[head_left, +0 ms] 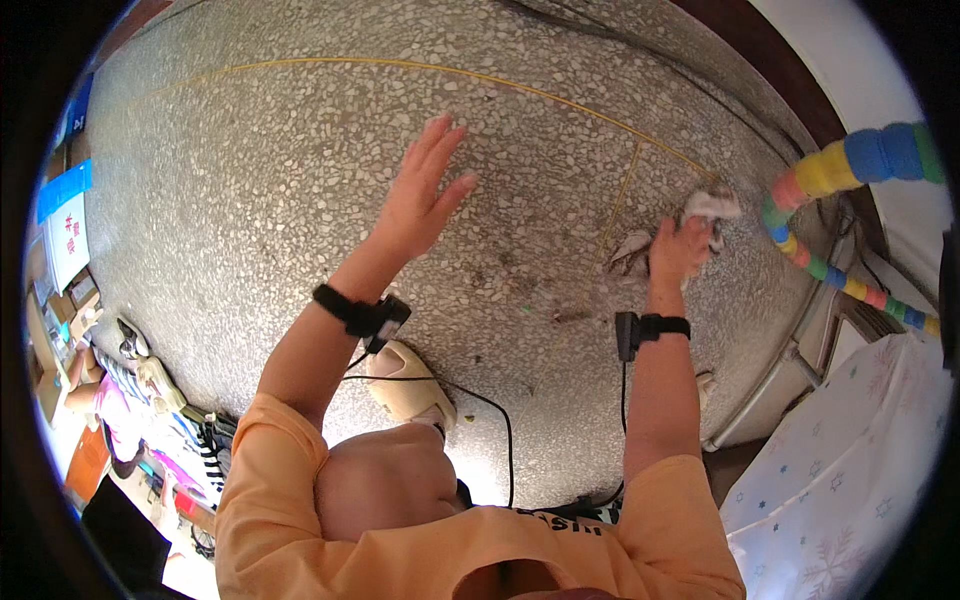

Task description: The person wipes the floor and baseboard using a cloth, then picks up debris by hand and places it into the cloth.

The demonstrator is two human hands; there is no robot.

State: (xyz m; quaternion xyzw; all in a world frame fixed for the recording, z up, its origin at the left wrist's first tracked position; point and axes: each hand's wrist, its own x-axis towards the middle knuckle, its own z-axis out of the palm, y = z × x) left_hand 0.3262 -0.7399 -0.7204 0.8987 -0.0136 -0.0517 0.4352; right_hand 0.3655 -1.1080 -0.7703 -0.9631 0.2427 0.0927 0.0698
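Observation:
My left hand [420, 190] hovers over the speckled stone floor [300, 170] with its fingers stretched and the thumb apart, holding nothing. To the right, my right hand [680, 250] presses down on a crumpled white-and-grey rag [712, 205] on the floor. The rag bunches out beyond the fingers and at their left side. Motion slightly blurs this hand, and its palm is hidden. Small dark bits of dirt [560, 315] lie scattered left of the rag. Each wrist wears a black strap with a small box and a cable.
A thin yellow line [480, 76] curves across the floor. A black cable [490, 400] runs beside my beige slipper [408, 385]. At right are a multicoloured padded tube [865, 158], a metal frame [765, 400] and a snowflake-patterned white cloth [830, 450]. Another person [115, 410] and clutter fill the left edge.

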